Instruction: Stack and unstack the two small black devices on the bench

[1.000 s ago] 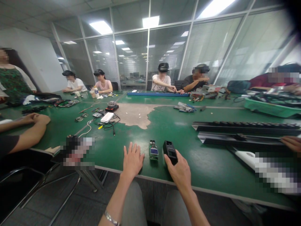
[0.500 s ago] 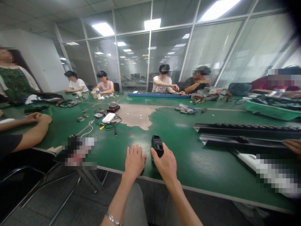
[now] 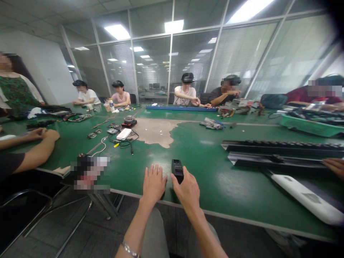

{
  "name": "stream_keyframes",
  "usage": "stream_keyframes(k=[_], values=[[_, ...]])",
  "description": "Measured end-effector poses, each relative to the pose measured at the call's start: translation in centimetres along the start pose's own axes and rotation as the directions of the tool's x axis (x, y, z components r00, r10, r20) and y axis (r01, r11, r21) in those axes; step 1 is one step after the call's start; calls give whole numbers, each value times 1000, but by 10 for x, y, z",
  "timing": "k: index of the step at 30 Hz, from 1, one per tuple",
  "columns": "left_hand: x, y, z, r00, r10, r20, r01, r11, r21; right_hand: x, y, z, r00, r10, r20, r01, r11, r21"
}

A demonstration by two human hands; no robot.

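My left hand [image 3: 154, 182] lies flat on the green table [image 3: 204, 161], palm down, its fingers slightly spread and nothing held. Just to its right, my right hand [image 3: 186, 184] is closed around a small black box-shaped device [image 3: 177, 168] with openings in its upper face. The thumb presses the device's near left side and the fingers wrap its right side. Its lower part is hidden by the hand, and I cannot make out what kind of device it is.
Ahead on the left lie a white box-shaped device [image 3: 124, 134] with cables and a pair of glasses [image 3: 94, 133]. To the right are long black metal rails [image 3: 255, 159], a white elongated device [image 3: 306, 197] and a green basket [image 3: 309, 127]. Several people sit around the table.
My right hand has shifted slightly left and turned the black device, so its face shows at another angle. My left hand has stayed put.
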State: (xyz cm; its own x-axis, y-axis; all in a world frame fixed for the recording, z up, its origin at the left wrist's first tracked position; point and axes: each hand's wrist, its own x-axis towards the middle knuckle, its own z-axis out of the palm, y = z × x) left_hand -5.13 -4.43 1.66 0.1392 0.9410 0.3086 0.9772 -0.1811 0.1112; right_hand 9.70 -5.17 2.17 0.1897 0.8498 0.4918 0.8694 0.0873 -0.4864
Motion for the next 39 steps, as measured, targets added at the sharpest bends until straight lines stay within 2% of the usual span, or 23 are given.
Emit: stream_keyframes(k=[4, 9, 12, 15, 19, 25, 39], values=[[0, 0, -2, 1000, 5, -8, -5, 1000, 3, -3, 5, 5, 1000, -30, 9, 29, 998, 58], [1, 1, -5, 1000, 15, -23, -15, 1000, -10, -1, 15, 12, 994, -67, -84, 81, 982, 169], [1, 1, -7, 999, 40, -19, -40, 999, -26, -1, 20, 15, 998, -40, -40, 47, 981, 189], [0, 1, -10, 998, 65, -18, -65, 997, -39, -3, 24, 15, 1000, -29, -4, 29, 982, 186], [-1, 0, -12, 996, 86, -27, -87, 994, -65, -4, 26, 16, 997, -73, -8, 74, 984, 161], [1, -1, -11, 999, 42, -17, -43, 996, -82, -4, 25, 16, 996, -84, 18, 81, 989, 128], [-1, 1, -9, 1000, 23, 19, -22, 999, -31, -3, 27, 17, 995, -93, 44, 87, 989, 120]])
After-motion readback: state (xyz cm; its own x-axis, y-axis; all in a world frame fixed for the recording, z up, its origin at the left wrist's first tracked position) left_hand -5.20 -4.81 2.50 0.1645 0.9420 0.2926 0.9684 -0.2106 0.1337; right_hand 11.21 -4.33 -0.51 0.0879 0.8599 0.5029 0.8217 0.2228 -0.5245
